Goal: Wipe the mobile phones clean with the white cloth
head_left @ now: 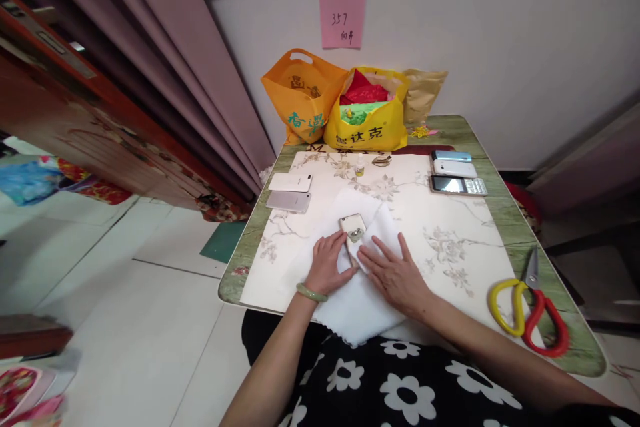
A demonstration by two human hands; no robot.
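Note:
A light gold phone (353, 221) with a green picture on its back lies on a white cloth (353, 313) near the table's front edge. Along the phone's left side, the fingers of my left hand (327, 263) are bent against it, and the thumb reaches toward its lower end. My right hand (395, 275) rests flat with fingers spread on a part of the cloth that folds over the phone's right side. The phone's lower part is hidden by the cloth and my hands. A green bangle (312, 293) circles my left wrist.
Left of the cloth lie a white phone (290, 182) and a grey phone (289, 201). Several phones, including a keypad phone (457, 185), lie back right. Large scissors (531, 307) lie right. A small bottle (359, 166), an orange bag (303, 97) and a yellow bag (370, 137) stand behind.

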